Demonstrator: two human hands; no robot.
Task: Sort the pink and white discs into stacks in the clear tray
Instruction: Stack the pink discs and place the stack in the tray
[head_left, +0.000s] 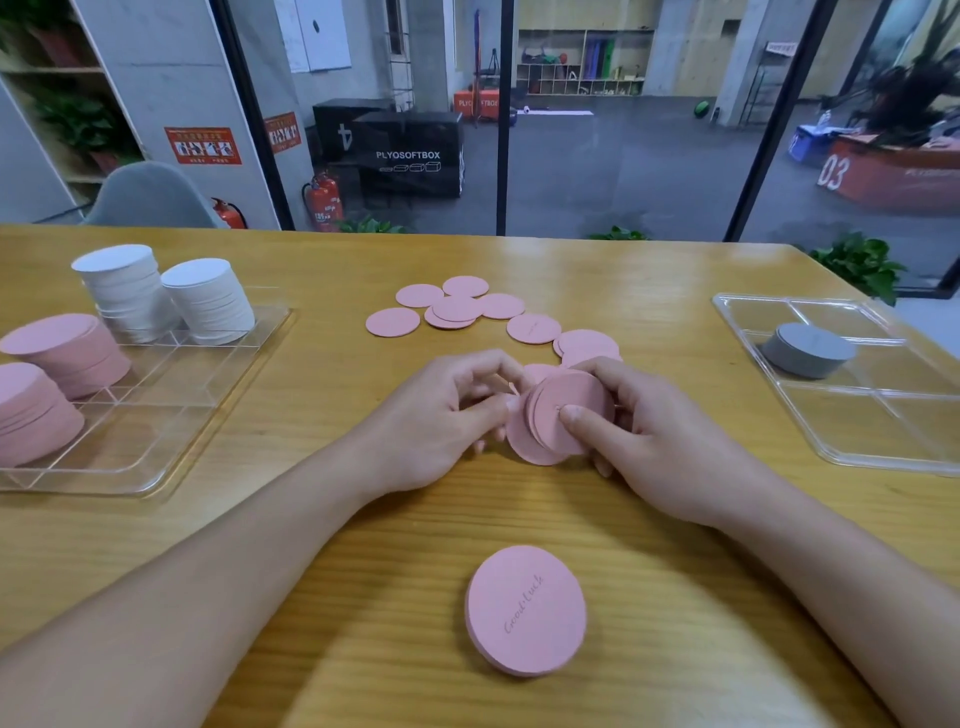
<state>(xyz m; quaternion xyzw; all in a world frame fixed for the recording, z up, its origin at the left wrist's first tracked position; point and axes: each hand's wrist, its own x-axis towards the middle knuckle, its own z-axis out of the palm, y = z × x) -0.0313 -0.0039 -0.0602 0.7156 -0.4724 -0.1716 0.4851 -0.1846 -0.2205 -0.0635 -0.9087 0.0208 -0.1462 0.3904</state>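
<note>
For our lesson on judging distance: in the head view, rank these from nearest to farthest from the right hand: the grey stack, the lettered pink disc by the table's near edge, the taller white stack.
1. Lettered pink disc, just below the right hand.
2. Grey stack, in the right tray.
3. Taller white stack, far left tray.

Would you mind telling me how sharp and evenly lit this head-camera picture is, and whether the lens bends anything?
Head view: the wide-angle lens bows the table's far edge. The forearms blur toward the lower corners, while the hands, left hand and right hand, stay fairly sharp. The "Good Luck" lettering on the near pink disc is legible. Light is soft, with glare on both clear trays, left and right.
</note>
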